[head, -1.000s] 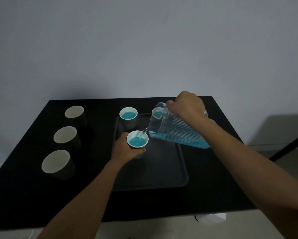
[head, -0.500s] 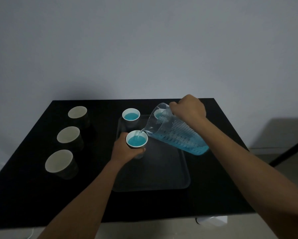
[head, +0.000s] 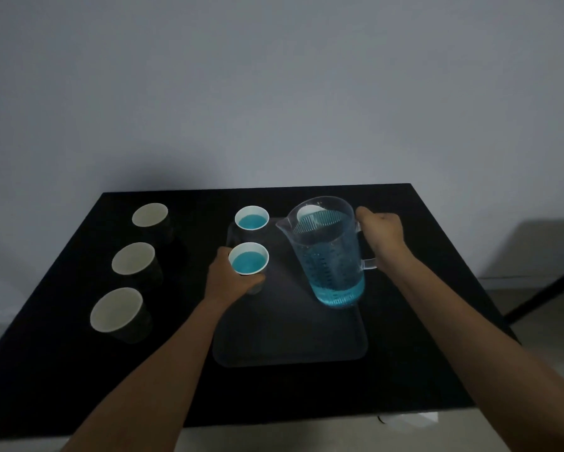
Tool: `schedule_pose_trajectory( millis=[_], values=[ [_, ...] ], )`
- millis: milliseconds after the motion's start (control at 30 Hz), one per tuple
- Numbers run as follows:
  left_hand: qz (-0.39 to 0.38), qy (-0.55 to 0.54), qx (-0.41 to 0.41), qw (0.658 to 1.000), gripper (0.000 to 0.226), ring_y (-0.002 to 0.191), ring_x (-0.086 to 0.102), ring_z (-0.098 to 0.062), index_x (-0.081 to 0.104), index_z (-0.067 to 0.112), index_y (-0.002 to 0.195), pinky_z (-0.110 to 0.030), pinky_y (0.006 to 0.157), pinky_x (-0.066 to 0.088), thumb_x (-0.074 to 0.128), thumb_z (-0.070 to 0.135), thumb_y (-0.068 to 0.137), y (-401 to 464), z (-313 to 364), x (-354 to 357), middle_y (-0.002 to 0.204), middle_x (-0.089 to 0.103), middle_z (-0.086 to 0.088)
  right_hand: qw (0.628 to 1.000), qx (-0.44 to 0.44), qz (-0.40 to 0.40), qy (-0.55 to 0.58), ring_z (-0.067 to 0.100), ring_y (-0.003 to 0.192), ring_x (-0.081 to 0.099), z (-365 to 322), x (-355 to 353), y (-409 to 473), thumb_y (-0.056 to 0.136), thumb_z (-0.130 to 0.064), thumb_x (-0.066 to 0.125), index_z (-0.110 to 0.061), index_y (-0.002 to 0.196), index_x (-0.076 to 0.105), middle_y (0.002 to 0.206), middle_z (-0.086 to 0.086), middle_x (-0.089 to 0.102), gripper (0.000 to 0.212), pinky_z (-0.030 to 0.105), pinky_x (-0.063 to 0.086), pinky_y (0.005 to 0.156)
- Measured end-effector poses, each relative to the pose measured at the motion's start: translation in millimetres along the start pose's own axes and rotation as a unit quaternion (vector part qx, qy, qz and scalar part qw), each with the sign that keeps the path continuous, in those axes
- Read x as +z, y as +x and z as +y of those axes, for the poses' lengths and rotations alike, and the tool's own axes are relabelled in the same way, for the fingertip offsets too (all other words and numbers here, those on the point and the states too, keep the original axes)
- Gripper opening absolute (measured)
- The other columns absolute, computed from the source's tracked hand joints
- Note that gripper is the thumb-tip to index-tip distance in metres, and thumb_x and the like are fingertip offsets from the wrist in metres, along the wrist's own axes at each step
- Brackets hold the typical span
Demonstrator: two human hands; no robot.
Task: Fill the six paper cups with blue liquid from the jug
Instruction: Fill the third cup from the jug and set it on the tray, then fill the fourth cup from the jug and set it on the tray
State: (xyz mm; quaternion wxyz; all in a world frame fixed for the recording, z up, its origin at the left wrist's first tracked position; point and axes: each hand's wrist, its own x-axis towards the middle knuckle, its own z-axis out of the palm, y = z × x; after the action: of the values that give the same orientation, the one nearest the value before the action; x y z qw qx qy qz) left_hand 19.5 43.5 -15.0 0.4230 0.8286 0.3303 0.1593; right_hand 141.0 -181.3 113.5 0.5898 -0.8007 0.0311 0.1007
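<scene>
My right hand grips the handle of a clear jug, which stands upright over the dark tray with blue liquid in its lower part. My left hand wraps a paper cup holding blue liquid on the tray's left side. Behind it stands a second cup with blue liquid. A third cup shows only through the jug's far rim; its contents are hidden. Three dry cups stand in a column on the left of the table: far, middle, near.
The black table ends close to a grey wall behind. A dark slanted leg or stand sits off the table's right edge. Something white lies on the floor below the front edge.
The jug has swung from a tilted pouring position back to upright, and the stream into the held cup has stopped. My left hand stays on the cup.
</scene>
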Motion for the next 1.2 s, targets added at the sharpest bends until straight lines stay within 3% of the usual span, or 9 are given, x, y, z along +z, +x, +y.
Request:
schedule_pose_trajectory(
  millis=[300,467,633,800,900,967,1033,1133,1200],
  values=[
    [0.013,-0.006,-0.028,1.0,0.082,0.113,0.056,-0.022,0.043,0.013,0.125,-0.033,0.089,0.049,0.089,0.028,0.059,13,-2,6,0.123,0.055,-0.007,0.998,0.029,-0.005,0.061,0.015,0.056,0.039,15,5,1,0.085,-0.011,0.055,-0.017,0.05,0.039,0.052,0.001,0.04,0.04,0.037,0.042,0.07],
    [0.004,-0.016,-0.036,0.999,0.083,0.113,0.056,-0.021,0.042,0.015,0.125,-0.032,0.088,0.049,0.09,0.029,0.058,14,-6,10,0.124,0.055,-0.005,0.996,0.05,-0.006,0.071,0.023,0.067,0.041,16,5,-2,0.083,-0.014,0.056,-0.019,0.049,0.038,0.054,0.001,0.04,0.039,0.056,0.051,0.084],
    [-0.016,-0.047,-0.011,0.999,0.088,0.11,0.056,-0.018,0.041,0.018,0.124,-0.031,0.09,0.048,0.093,0.032,0.053,5,-12,4,0.122,0.057,-0.001,0.996,0.039,-0.018,0.075,0.018,0.056,0.036,14,4,-6,0.084,-0.012,0.056,-0.018,0.05,0.037,0.052,0.002,0.036,0.038,0.04,0.046,0.072],
    [-0.002,-0.042,-0.026,0.999,0.107,0.12,0.049,-0.017,0.037,0.02,0.132,-0.038,0.101,0.045,0.093,0.044,0.045,-20,-28,-2,0.133,0.049,0.0,0.994,0.05,-0.059,0.076,0.021,0.065,0.045,12,3,-12,0.083,-0.013,0.056,-0.017,0.053,0.043,0.05,-0.001,0.043,0.033,0.06,0.049,0.088],
    [0.063,-0.005,-0.028,0.998,0.079,0.101,0.052,-0.011,0.047,0.02,0.114,-0.026,0.084,0.044,0.088,0.051,0.054,-48,-38,-6,0.113,0.05,0.005,0.993,0.043,-0.087,0.068,0.021,0.064,0.048,14,7,-17,0.085,-0.014,0.056,-0.016,0.056,0.045,0.053,-0.001,0.046,0.031,0.058,0.051,0.086],
    [0.12,0.018,-0.031,0.992,0.059,0.087,0.053,-0.013,0.05,0.018,0.098,-0.025,0.074,0.042,0.081,0.054,0.063,-65,-47,-7,0.099,0.052,0.003,0.993,0.031,-0.094,0.065,0.015,0.056,0.046,15,12,-20,0.086,-0.014,0.056,-0.017,0.054,0.045,0.045,-0.005,0.047,0.034,0.042,0.05,0.072],
    [0.186,0.031,-0.038,0.981,0.049,0.073,0.051,-0.017,0.048,0.016,0.085,-0.027,0.065,0.04,0.076,0.054,0.07,-79,-58,-11,0.084,0.051,0.0,0.99,0.022,-0.112,0.078,0.014,0.057,0.05,16,18,-24,0.087,-0.014,0.056,-0.016,0.057,0.051,0.052,-0.004,0.053,0.031,0.03,0.043,0.062],
    [0.277,0.049,-0.039,0.959,0.05,0.063,0.043,-0.021,0.041,0.011,0.075,-0.031,0.058,0.034,0.074,0.049,0.074,-97,-69,-21,0.073,0.043,-0.003,0.987,0.022,-0.133,0.084,0.02,0.082,0.063,17,29,-32,0.087,-0.018,0.059,-0.007,0.091,0.068,0.085,0.007,0.067,0.014,0.03,0.047,0.067],
    [0.336,0.05,-0.068,0.938,0.054,0.07,0.046,-0.025,0.042,0.007,0.079,-0.032,0.062,0.035,0.077,0.047,0.072,-108,-77,-31,0.08,0.044,-0.008,0.983,0.032,-0.146,0.104,0.027,0.097,0.064,21,38,-34,0.079,-0.027,0.065,-0.004,0.118,0.062,0.105,0.012,0.068,0.045,0.035,0.05,0.076]
  ],
)
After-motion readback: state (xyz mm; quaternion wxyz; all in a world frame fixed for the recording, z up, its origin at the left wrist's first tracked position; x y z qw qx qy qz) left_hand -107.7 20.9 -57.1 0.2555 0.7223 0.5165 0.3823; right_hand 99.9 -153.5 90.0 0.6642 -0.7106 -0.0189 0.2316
